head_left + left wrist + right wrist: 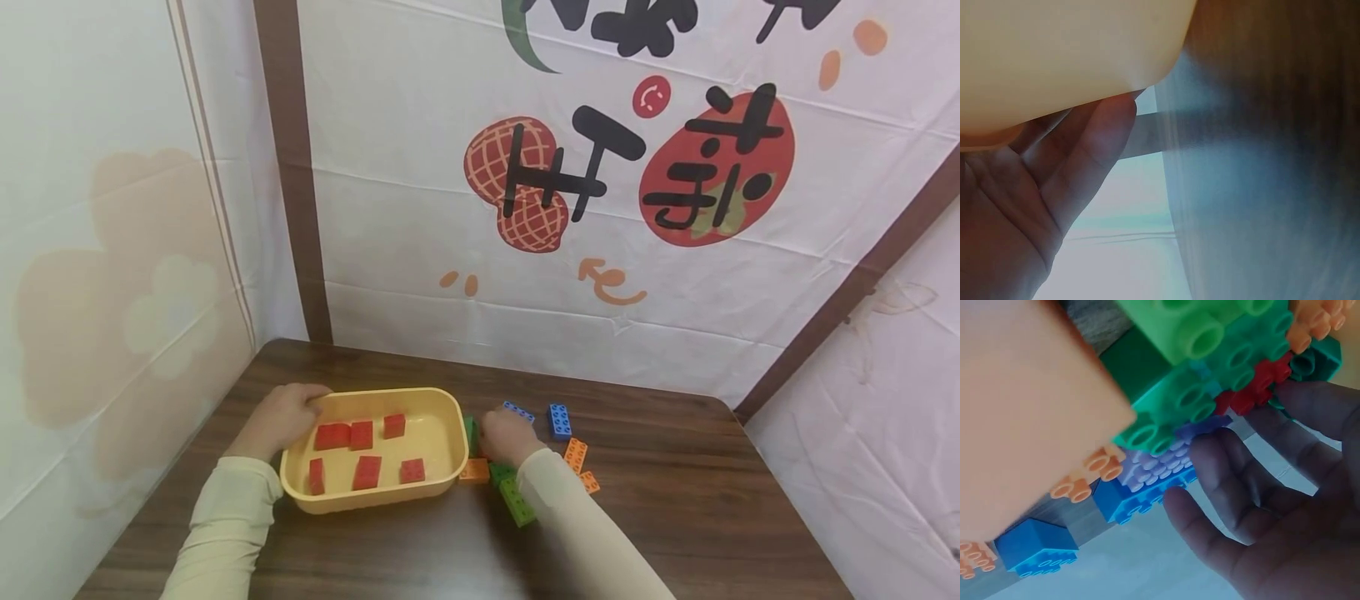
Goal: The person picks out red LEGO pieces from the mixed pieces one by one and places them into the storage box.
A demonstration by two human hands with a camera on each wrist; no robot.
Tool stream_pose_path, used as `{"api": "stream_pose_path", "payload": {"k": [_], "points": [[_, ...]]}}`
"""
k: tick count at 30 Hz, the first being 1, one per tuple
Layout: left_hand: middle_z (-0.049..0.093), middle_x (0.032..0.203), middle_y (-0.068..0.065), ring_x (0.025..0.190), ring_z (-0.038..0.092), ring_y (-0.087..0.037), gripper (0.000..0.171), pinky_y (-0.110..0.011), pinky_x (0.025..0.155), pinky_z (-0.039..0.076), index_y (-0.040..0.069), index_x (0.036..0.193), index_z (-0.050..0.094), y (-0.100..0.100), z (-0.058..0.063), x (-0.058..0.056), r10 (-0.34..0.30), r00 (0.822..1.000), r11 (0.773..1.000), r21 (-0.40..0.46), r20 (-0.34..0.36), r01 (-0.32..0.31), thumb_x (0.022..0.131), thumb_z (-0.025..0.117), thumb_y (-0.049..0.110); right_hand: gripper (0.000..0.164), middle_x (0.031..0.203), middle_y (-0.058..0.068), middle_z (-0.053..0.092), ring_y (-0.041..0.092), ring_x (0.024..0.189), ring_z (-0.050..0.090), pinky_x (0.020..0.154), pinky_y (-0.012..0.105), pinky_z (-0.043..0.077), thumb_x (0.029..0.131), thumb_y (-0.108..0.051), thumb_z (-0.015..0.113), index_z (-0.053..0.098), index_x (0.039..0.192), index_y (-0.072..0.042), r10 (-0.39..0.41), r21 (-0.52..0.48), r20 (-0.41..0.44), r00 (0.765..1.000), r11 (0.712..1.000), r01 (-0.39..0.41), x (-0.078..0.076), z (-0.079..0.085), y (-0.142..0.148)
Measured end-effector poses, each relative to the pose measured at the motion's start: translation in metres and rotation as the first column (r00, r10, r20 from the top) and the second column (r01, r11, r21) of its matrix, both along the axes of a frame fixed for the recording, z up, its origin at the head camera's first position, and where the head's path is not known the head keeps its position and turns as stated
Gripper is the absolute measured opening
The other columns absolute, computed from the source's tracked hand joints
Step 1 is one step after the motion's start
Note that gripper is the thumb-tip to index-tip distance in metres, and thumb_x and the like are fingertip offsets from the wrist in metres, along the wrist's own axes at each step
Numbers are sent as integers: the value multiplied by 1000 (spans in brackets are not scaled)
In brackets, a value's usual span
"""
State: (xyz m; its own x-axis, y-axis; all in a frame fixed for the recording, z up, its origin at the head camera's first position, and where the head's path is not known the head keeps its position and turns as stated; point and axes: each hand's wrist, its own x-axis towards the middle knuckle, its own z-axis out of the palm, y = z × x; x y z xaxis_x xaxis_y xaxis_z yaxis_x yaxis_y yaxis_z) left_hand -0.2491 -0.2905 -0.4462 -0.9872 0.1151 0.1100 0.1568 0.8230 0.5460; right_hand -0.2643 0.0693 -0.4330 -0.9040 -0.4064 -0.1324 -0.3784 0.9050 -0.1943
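On the left, my left hand (281, 417) grips the rim of a yellow tray (450, 483). In the left wrist view its fingers (1094, 140) lie against the tray's outer wall. Several red bricks (367, 472) lie spread inside the tray. Just right of the tray, my right hand (510, 437) reaches down among loose toy bricks. Seen from the right wrist, its thumb and index finger pinch a red brick (1254, 387) beside a dark green brick (1204, 394); the other fingers are loosely bent. The head view hides that red brick behind the hand.
A light green brick (517, 500) and an orange brick (474, 471) lie near the right hand. Farther right are a blue brick (559, 422) and more orange bricks (575, 454). A purple brick (1160, 462) sits by the blue ones. Printed cloth (420, 250) hangs behind the wooden table (675, 475).
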Motion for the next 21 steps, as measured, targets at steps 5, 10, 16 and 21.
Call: {"api": "stream_pose_path", "payload": {"k": [5, 10, 16, 21], "points": [[66, 120, -28, 110, 60, -49, 35, -64, 93, 46, -4, 124, 67, -1, 1, 0, 2, 1000, 1000, 6, 0, -2, 94, 55, 6, 13, 71, -3, 56, 15, 69, 52, 62, 33, 51, 93, -16, 66, 70, 81, -13, 48, 71, -133, 990, 997, -39, 1, -6, -4], [66, 119, -27, 108, 61, -48, 34, -63, 91, 47, -4, 124, 67, -1, 0, -1, -9, 1000, 1000, 5, -7, 9, 94, 55, 6, 16, 66, -1, 59, 16, 60, 56, 58, 41, 56, 93, -16, 67, 69, 77, -12, 39, 148, -211, 977, 989, -8, 3, -15, -5], [67, 119, -27, 107, 62, -46, 34, -63, 92, 47, -4, 123, 68, -1, 1, -2, -16, 1000, 1000, 0, -23, 16, 95, 53, 7, 15, 68, 0, 62, 16, 60, 58, 59, 44, 57, 93, -15, 67, 69, 78, -12, 40, 167, -201, 979, 986, -6, 4, -15, -8], [67, 118, -25, 103, 63, -41, 34, -62, 91, 47, -3, 123, 68, 0, 1, -2, -7, 1000, 1000, -1, -10, 7, 95, 53, 8, 17, 70, -1, 61, 16, 64, 58, 58, 37, 55, 92, -15, 68, 67, 76, -13, 60, 134, -135, 989, 990, -42, 6, -10, -8]]}}
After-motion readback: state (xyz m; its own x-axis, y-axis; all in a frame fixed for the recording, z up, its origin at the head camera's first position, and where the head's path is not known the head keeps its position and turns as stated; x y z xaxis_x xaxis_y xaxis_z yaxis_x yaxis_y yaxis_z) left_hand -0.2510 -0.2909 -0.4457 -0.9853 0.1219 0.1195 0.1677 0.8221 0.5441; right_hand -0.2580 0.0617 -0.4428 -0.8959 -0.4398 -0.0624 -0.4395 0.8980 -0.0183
